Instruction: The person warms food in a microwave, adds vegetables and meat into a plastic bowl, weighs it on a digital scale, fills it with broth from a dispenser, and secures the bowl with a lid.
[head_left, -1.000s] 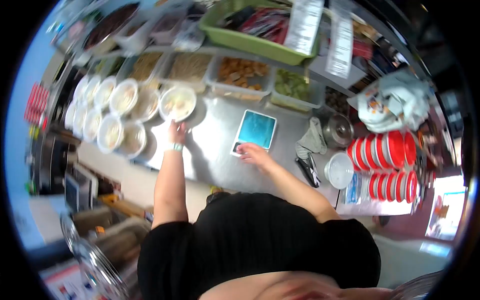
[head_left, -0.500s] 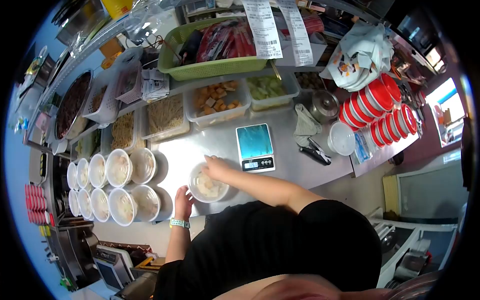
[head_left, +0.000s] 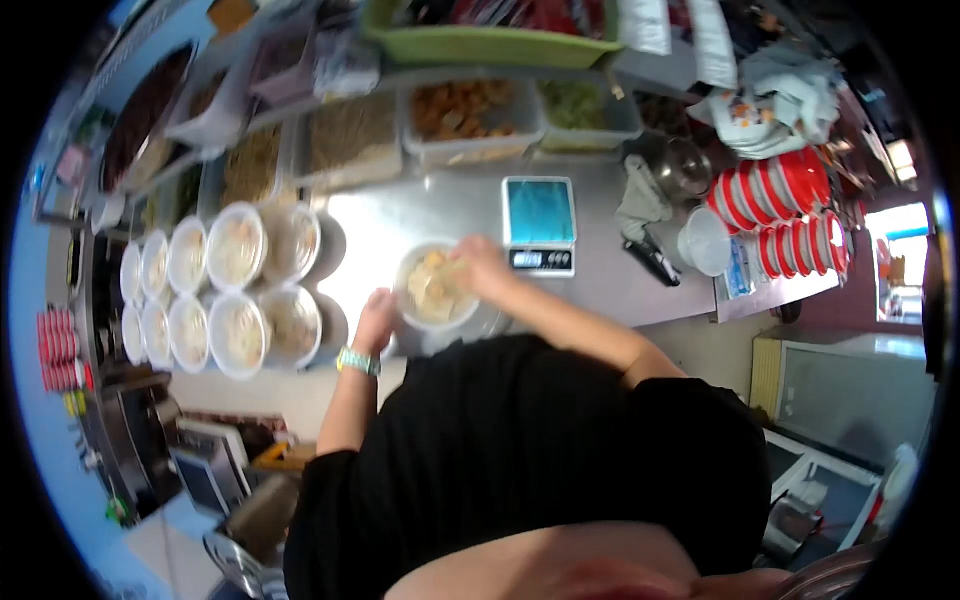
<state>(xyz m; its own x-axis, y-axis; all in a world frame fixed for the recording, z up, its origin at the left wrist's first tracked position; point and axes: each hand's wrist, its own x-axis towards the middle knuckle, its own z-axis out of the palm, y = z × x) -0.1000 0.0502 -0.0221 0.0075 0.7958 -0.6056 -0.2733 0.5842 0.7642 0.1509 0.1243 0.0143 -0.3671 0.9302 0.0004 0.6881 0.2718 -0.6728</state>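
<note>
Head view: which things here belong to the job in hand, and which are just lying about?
Likely in the job:
bowl, with the right hand at its rim and the left hand beside it
scale
filled bowls

Probably just lying about:
grey cloth
black-handled tool
white plastic bags

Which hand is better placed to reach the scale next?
Right, probably. The right hand is at the side of the bowl facing the scale; the left hand is on the bowl's opposite side, farther from it.
</note>
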